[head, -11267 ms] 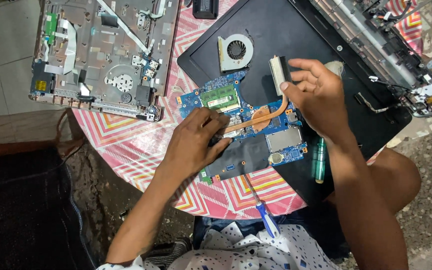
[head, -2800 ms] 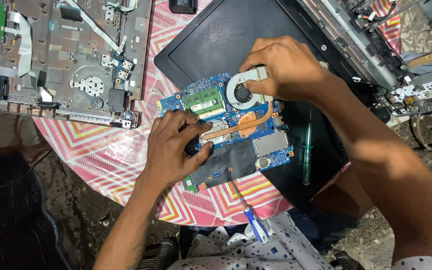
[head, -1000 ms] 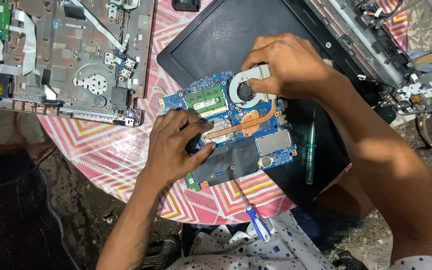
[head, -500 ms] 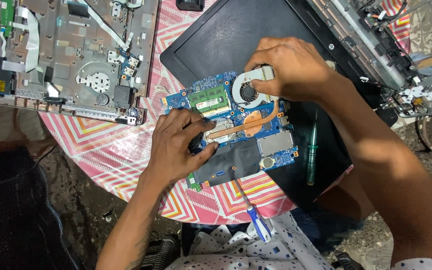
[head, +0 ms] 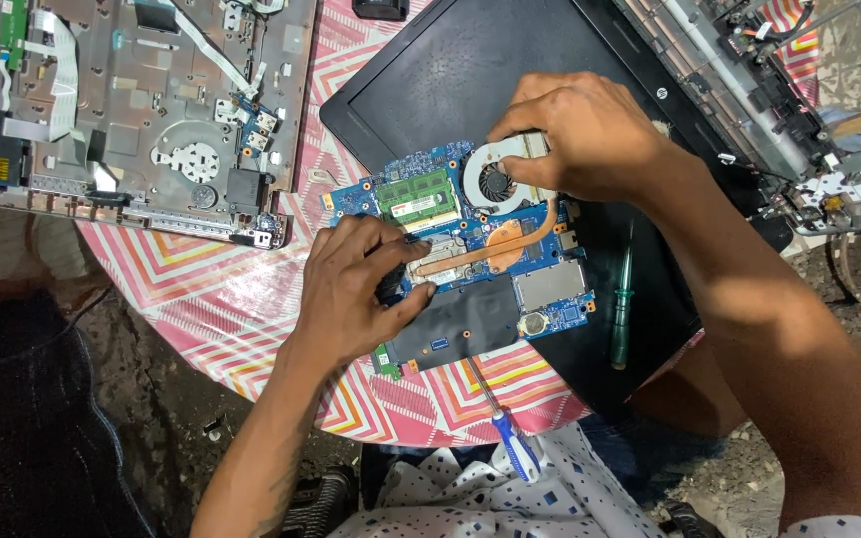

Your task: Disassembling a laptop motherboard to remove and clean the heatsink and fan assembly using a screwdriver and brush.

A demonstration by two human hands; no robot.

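A blue laptop motherboard [head: 540,284] lies on a black laptop lid [head: 430,90] atop a round table. My left hand [head: 356,289] presses down on the board's left part, fingers by the copper heat pipe [head: 480,254]. My right hand [head: 575,134] grips the round cooling fan [head: 490,181] at the board's upper edge. A green memory module [head: 414,197] sits between the two hands.
A stripped grey laptop base [head: 142,110] lies at the upper left on the pink-and-white tablecloth [head: 201,289]. Another opened chassis [head: 779,90] is at the upper right. A green screwdriver [head: 621,309] rests right of the board, a blue-handled one [head: 510,438] at the table's near edge.
Eleven seconds ago the fan lay apart on the lid; my right hand has set it on the board's upper edge and holds it there. My left hand stays put.
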